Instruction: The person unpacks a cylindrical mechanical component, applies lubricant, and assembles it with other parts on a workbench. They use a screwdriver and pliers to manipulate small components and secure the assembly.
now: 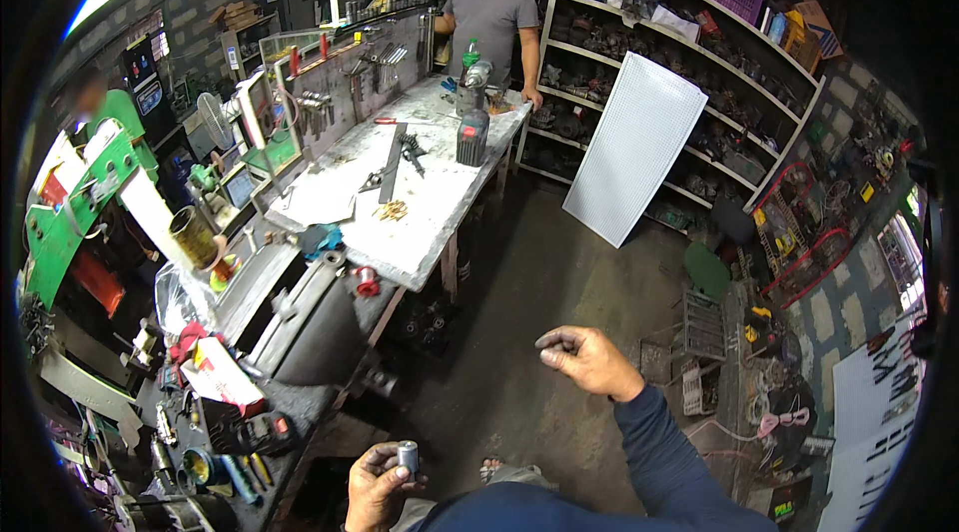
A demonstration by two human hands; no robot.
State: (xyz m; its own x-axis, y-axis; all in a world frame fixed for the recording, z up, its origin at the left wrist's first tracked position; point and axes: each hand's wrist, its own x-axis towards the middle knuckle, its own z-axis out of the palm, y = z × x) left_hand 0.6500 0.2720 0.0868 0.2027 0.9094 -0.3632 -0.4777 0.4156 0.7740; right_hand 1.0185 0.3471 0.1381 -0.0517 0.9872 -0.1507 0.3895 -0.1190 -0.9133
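Observation:
Low in the picture, my left hand is closed around a small grey metal cylinder, held upright between thumb and fingers. Whether it is a socket or a bushing I cannot make out. My right hand is raised over the floor, away from the bench, with fingers bent and thumb drawn in close to them. Nothing shows between those fingertips, which look darkened. Nearest to my left hand on the bench side are a black and red power tool battery or charger and a large dark curved metal part.
A white-topped bench carries a cordless impact wrench, a flat dark bar and small brass-coloured pieces. A person stands behind it; another in green is at left. A white perforated panel leans on shelves.

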